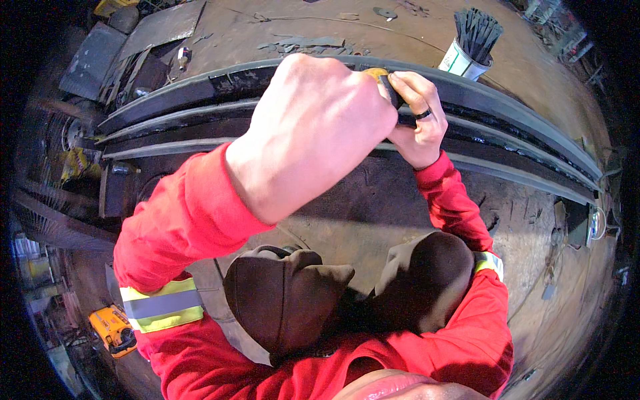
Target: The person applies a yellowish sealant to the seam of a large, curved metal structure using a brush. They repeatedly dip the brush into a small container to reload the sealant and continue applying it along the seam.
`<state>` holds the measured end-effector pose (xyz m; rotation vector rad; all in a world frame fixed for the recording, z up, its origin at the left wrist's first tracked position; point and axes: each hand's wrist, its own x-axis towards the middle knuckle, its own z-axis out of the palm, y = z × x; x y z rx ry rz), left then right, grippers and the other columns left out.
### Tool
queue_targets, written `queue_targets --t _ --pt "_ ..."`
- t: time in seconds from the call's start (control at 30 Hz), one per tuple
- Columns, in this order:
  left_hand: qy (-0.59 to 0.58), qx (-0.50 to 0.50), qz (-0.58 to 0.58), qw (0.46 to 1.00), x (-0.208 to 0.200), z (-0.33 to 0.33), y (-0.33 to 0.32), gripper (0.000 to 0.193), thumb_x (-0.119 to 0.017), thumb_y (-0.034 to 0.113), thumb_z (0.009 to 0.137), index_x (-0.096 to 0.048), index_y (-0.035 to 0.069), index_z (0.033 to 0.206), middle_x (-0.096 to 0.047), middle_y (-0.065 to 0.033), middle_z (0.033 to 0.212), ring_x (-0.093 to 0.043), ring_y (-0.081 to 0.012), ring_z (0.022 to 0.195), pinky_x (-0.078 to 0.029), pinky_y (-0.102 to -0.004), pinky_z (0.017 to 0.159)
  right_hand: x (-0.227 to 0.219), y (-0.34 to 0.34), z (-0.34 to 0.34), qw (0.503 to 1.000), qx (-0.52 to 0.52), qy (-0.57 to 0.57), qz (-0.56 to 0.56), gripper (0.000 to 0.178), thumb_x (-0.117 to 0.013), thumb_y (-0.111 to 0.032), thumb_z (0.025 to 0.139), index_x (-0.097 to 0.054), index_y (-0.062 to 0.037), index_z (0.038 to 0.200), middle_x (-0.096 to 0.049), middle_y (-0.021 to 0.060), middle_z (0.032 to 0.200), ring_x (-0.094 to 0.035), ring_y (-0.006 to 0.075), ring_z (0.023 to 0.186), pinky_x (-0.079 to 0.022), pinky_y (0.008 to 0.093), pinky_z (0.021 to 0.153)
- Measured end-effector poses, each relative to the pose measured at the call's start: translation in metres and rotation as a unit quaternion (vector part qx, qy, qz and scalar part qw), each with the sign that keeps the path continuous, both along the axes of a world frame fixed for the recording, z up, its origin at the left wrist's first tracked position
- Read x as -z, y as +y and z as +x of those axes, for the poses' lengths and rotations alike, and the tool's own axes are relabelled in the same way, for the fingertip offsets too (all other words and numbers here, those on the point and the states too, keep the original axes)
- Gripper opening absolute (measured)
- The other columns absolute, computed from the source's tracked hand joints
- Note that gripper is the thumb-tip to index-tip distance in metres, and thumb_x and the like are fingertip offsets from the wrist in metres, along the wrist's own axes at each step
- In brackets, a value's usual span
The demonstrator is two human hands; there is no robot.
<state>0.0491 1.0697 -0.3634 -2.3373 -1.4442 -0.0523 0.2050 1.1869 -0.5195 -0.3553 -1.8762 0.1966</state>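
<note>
Close to the camera, my left hand [313, 127] is closed in a fist, knuckles up; what it grips, if anything, is hidden behind it. Just to its right, the fingers of my right hand [421, 120], with a dark ring on one, close around a small rounded yellow-and-black object [377, 72]. The left fist covers much of this object, so its kind does not show. Both hands meet above long dark metal beams [187, 113] that run across from left to right.
A white bucket [460, 61] full of dark flat strips [477, 30] stands beyond the beams. Metal plates [160, 27] lie at the far left. An orange case-like device [112, 330] sits on the floor at the near left. My knees [427, 277] are bent below the arms.
</note>
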Motion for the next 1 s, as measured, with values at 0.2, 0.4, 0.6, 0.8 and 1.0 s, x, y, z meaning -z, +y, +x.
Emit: queue_targets --t 0.2,0.4,0.6,0.8,1.0 --pt "-0.115 -0.013 -0.075 0.990 0.011 -0.031 0.012 0.016 -0.064 0.018 0.076 -0.067 0.006 0.087 -0.063 -0.0167 0.066 -0.066 -0.0353 0.065 -0.051 -0.0458 0.062 0.003 -0.003 -0.004 1.000 -0.018 -0.017 0.013 0.076 -0.087 -0.011 0.049 -0.063 -0.0081 0.122 -0.062 0.0097 0.117 -0.059 0.0307 0.109 -0.048 0.0412 0.094" --pt "-0.364 -0.011 -0.175 0.915 0.027 -0.068 0.014 0.018 -0.068 0.015 0.084 -0.069 -0.003 0.088 -0.067 -0.0151 0.076 -0.065 -0.0226 0.074 -0.050 -0.0336 0.073 0.013 -0.005 -0.004 0.999 -0.001 -0.005 -0.045 0.071 -0.088 -0.010 0.051 -0.064 -0.0076 0.119 -0.064 0.0110 0.118 -0.061 0.0290 0.109 -0.048 0.0396 0.095" --pt "-0.499 -0.079 -0.190 0.842 0.029 -0.091 -0.004 0.021 -0.067 0.017 0.089 -0.070 -0.004 0.091 -0.070 -0.0052 0.084 -0.061 -0.0117 0.084 -0.048 -0.0292 0.078 0.017 0.000 -0.009 0.996 0.043 -0.007 -0.074 0.064 -0.089 -0.012 0.057 -0.065 -0.0059 0.116 -0.065 0.0128 0.115 -0.063 0.0280 0.107 -0.050 0.0372 0.093" --pt "-0.701 -0.191 -0.264 0.635 0.058 -0.109 -0.024 0.023 -0.067 0.020 0.091 -0.067 0.001 0.104 -0.042 0.0097 0.062 -0.031 -0.0003 0.050 -0.020 -0.0208 0.044 0.014 -0.006 -0.011 0.990 0.046 -0.041 -0.124 0.065 -0.089 -0.012 0.057 -0.064 -0.0048 0.116 -0.066 0.0127 0.113 -0.063 0.0284 0.106 -0.049 0.0372 0.094" --pt "-0.828 -0.148 -0.235 0.487 0.096 -0.116 -0.033 0.021 -0.071 0.008 0.086 -0.064 0.004 0.106 -0.047 0.0088 0.066 -0.032 0.0000 0.049 -0.022 -0.0192 0.044 0.017 -0.008 -0.015 0.985 0.035 -0.043 -0.166 0.064 -0.091 -0.012 0.057 -0.064 -0.0017 0.113 -0.067 0.0131 0.108 -0.065 0.0267 0.099 -0.050 0.0349 0.090"
